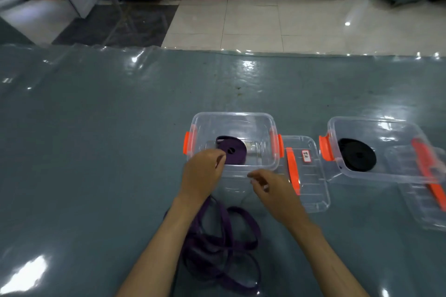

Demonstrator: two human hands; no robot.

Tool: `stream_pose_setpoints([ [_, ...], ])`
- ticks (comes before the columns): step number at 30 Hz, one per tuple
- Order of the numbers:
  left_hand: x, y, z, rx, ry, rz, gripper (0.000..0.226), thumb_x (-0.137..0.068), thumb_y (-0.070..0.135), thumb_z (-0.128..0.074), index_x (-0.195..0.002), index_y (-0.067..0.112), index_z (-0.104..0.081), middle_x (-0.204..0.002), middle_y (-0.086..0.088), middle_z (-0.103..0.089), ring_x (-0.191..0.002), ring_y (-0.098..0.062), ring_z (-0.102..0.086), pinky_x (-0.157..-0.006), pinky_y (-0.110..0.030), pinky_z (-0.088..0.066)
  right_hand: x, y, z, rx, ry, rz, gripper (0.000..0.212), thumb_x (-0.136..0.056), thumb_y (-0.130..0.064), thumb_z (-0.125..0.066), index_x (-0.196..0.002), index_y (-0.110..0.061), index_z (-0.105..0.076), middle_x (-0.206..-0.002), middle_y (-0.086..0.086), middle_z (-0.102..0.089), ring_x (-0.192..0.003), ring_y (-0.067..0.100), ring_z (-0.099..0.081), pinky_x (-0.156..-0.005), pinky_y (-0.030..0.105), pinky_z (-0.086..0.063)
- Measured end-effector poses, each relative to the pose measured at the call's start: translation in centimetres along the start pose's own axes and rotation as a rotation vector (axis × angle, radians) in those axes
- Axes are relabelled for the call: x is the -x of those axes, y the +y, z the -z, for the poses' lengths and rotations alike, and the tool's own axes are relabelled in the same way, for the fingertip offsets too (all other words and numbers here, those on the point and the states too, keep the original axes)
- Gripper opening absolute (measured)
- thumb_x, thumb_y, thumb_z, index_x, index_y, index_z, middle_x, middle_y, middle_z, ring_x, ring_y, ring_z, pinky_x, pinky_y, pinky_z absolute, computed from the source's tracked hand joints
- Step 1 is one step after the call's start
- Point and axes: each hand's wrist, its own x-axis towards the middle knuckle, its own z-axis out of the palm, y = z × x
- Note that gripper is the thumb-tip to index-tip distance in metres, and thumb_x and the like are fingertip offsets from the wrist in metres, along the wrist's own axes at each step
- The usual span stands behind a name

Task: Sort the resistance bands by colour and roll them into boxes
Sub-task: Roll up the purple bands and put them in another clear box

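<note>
Purple roll is lying flat in the near clear box; loose purple bands are lying tangled on the table under the forearms. Left hand is hovering at the box's near-left rim, fingers loosely curled, holding nothing visible. Right hand is hovering beside it, same; black roll is sitting in the right box.

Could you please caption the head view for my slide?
Both hands hover empty at the clear box holding a rolled purple band; loose purple bands wait nearby.
</note>
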Motion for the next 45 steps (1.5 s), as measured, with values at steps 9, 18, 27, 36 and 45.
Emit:
stream_pose_setpoints([
  [9,11.6,-2.8,-3.5,0.000,-0.096,0.158,0.020,-0.105,0.027,-0.062,-0.094,0.014,-0.073,-0.088,-0.002,-0.073,-0.080,-0.025,-0.068,-0.066,-0.039,-0.049,8.2,6.7,-5.9,0.086,-0.425,-0.318,0.051,-0.092,-0.018,-0.073,-0.140,-0.021,-0.056,-0.125,0.006,-0.070,-0.116,0.024,-0.067,-0.098,0.033,-0.053],
  [18,14.9,-0.4,-7.3,-0.052,-0.511,-0.087,0.039,-0.092,0.051,-0.072,-0.124,0.029,-0.069,-0.123,0.004,-0.071,-0.111,-0.021,-0.065,-0.094,-0.033,-0.046,8.1,3.9,-4.3,-0.095,-0.087,-0.150,0.042,-0.078,-0.018,-0.085,-0.110,-0.037,-0.066,-0.078,-0.025,-0.071,-0.075,-0.006,-0.069,-0.068,0.009,-0.050],
  [27,14.4,0.8,-5.4,0.001,-0.237,0.061,0.008,-0.090,0.025,-0.074,-0.095,0.021,-0.070,-0.109,0.007,-0.062,-0.095,-0.021,-0.068,-0.083,-0.034,-0.053,8.2,-1.5,3.1,-0.319,0.271,0.096,0.045,-0.088,0.005,-0.076,-0.126,-0.017,-0.068,-0.117,-0.003,-0.073,-0.103,0.009,-0.071,-0.079,0.019,-0.059],
  [36,12.4,3.7,1.4,0.506,-0.252,-0.047,0.070,-0.091,0.030,-0.081,-0.152,0.033,-0.046,-0.150,0.018,-0.048,-0.138,-0.003,-0.047,-0.112,-0.025,-0.044,9.6,-6.0,6.1,-0.392,0.266,0.355,0.042,-0.085,0.008,-0.070,-0.119,-0.016,-0.071,-0.114,-0.006,-0.069,-0.107,0.019,-0.070,-0.081,0.023,-0.060],
  [45,10.4,8.0,4.1,0.861,0.121,-0.197,0.037,-0.086,0.033,-0.086,-0.112,0.045,-0.063,-0.112,0.019,-0.073,-0.107,-0.009,-0.074,-0.094,-0.017,-0.055,9.1,-9.1,8.9,-0.512,0.277,0.453,0.044,-0.083,-0.003,-0.060,-0.118,-0.029,-0.071,-0.112,-0.004,-0.076,-0.108,0.023,-0.073,-0.085,0.030,-0.061],
])
